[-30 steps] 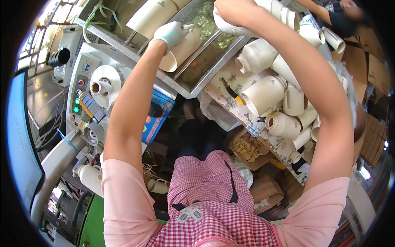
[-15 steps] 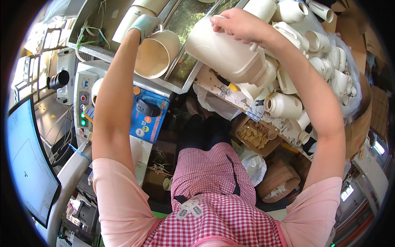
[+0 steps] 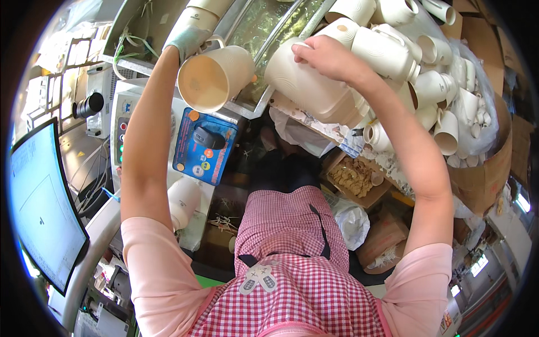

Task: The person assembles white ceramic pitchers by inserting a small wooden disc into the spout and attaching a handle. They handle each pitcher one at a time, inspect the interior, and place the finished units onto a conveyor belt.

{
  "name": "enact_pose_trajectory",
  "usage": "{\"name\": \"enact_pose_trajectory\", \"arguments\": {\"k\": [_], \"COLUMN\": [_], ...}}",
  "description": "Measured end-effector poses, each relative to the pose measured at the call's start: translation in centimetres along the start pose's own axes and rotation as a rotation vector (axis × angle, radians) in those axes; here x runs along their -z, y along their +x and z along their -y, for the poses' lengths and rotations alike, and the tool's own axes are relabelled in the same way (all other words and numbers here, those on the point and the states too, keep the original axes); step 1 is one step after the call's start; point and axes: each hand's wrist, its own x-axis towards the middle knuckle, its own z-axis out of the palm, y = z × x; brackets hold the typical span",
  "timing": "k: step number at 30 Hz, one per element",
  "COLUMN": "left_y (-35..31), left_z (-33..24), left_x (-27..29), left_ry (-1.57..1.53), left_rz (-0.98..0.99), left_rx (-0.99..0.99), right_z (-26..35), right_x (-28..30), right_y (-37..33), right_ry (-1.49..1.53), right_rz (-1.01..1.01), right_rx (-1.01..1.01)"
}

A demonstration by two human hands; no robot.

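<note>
My left hand (image 3: 190,42), in a pale glove, is at the handle of a cream pitcher (image 3: 238,70). The fingers look closed there, though they are partly hidden. The pitcher's wide mouth is tipped toward me and shows a tan inside. Another cream cylindrical vessel (image 3: 196,18) lies just beyond that hand. My bare right hand (image 3: 328,56) is closed on the upper side of a larger cream jug (image 3: 306,84). This jug is tilted, its ringed base toward the left and its narrower end toward the right.
Many cream jugs and bottles (image 3: 387,53) are piled at the right, some in a clear plastic bag (image 3: 484,123). A metal-framed trough (image 3: 261,33) lies between my hands. At left are a computer mouse (image 3: 209,137) on a blue mat (image 3: 188,160), a control box and a monitor (image 3: 48,210).
The pitcher at my left hand has shifted toward me and turned its mouth further left. The jug in my right hand has come slightly nearer. The view has also shifted a little.
</note>
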Motion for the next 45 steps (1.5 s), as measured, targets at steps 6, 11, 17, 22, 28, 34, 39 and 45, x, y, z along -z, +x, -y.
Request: {"name": "enact_pose_trajectory", "arguments": {"k": [6,11,17,22,28,34,39,45], "left_y": [-7.6,-14.0,-17.4,-19.3,-20.2,-20.5,-20.0,-19.7], "left_z": [-0.4,2.1,5.0,5.2,6.4,7.4,7.9,6.0], "left_x": [1.4,-6.9,-17.5,-19.4,-20.2,-20.4,-21.4,-20.8], "left_ry": [-0.559,-0.928,-0.283,-0.53,-0.293,-0.254,-0.533,-0.675], "left_rz": [-0.017,-0.306,-0.711,-0.973,-0.89,-0.696,-0.852,-0.754], "left_rx": [-0.017,0.132,0.155,-0.062,0.069,0.165,-0.038,0.08], "right_z": [0.3,-0.2,-2.5,-3.4,-2.9,-4.3,-6.6,-9.7], "right_x": [-1.7,-8.8,-16.4,-16.3,-16.4,-17.2,-18.9,-17.1], "right_y": [-1.9,-6.1,-6.7,-8.6,-8.8,-9.7,-10.6,-11.8], "right_ry": [0.223,0.68,0.512,0.253,0.254,0.066,0.19,1.2], "right_rz": [-0.063,-0.279,-0.372,-0.557,-0.547,-0.509,-0.758,-0.591], "right_rx": [-0.021,0.252,0.251,0.438,0.238,0.143,0.308,-0.225]}}
